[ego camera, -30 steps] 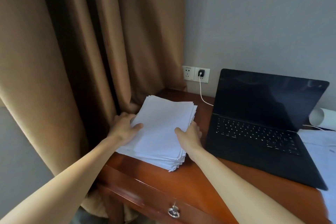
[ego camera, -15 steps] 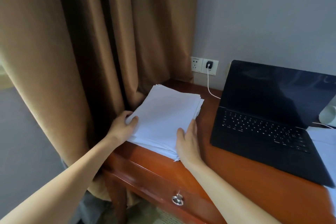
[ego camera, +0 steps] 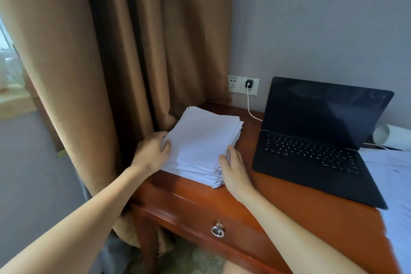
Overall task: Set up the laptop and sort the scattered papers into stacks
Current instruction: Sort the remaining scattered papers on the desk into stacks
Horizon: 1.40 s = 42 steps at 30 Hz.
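A thick stack of white papers (ego camera: 201,142) lies at the left end of the wooden desk (ego camera: 298,204). My left hand (ego camera: 152,152) is at the stack's left edge, thumb on top of the sheets and fingers curled at its side. Flat against the stack's right side is my right hand (ego camera: 234,170), its fingers straight. An open black laptop (ego camera: 320,140) with a dark screen stands to the right of the stack. More white papers (ego camera: 394,176) lie at the desk's right end.
Brown curtains (ego camera: 106,73) hang close beside the desk's left end. A white cable (ego camera: 250,107) runs from a charger in the wall socket (ego camera: 249,84) behind the laptop. A rolled white paper (ego camera: 391,137) lies behind the laptop. The desk drawer has a ring pull (ego camera: 217,230).
My right hand went from gripping the stack's near corner to lying flat along its right side. My left hand stays at the left edge. The view shifted slightly.
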### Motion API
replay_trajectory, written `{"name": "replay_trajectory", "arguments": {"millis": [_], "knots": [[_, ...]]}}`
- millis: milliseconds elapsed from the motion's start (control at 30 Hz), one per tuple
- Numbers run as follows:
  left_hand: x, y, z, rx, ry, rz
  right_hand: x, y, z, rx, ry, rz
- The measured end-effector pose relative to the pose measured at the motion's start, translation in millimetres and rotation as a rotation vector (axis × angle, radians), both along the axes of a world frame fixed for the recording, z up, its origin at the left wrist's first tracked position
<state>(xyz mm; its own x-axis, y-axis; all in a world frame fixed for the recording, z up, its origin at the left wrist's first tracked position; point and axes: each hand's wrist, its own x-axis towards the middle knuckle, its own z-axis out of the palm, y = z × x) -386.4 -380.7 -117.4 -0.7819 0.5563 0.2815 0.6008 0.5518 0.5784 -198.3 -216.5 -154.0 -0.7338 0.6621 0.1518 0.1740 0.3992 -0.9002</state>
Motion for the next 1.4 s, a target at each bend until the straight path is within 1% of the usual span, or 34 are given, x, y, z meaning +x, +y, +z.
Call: {"name": "replay_trajectory", "arguments": {"millis": [100, 200, 300, 433, 533, 767, 933, 1100, 1333, 1400], "knots": [[17, -4, 4, -0.108, 0.140, -0.082, 27, 3, 4, 0.193, -0.080, 0.061], [38, -1, 7, -0.171, 0.201, -0.168, 61, 9, 12, 0.344, -0.151, 0.059], [64, 10, 10, -0.158, 0.231, -0.275, 104, 15, 24, 0.458, -0.206, 0.021], [109, 33, 13, -0.166, 0.314, -0.381, 168, 28, 34, 0.610, -0.294, -0.027], [153, 56, 18, -0.140, 0.337, -0.474, 214, 42, 37, 0.692, -0.342, -0.107], [243, 123, 15, -0.087, 0.359, -0.734, 322, 76, 42, 0.779, -0.444, -0.289], [302, 173, 4, -0.062, 0.368, -0.892, 391, 109, 39, 0.782, -0.438, -0.432], [347, 227, -5, -0.090, 0.344, -1.005, 444, 145, 22, 0.784, -0.447, -0.547], [397, 293, -13, -0.132, 0.281, -1.134, 477, 196, 13, 0.689, -0.568, -0.644], [405, 317, -17, -0.153, 0.299, -1.144, 481, 211, 17, 0.614, -0.652, -0.645]]}}
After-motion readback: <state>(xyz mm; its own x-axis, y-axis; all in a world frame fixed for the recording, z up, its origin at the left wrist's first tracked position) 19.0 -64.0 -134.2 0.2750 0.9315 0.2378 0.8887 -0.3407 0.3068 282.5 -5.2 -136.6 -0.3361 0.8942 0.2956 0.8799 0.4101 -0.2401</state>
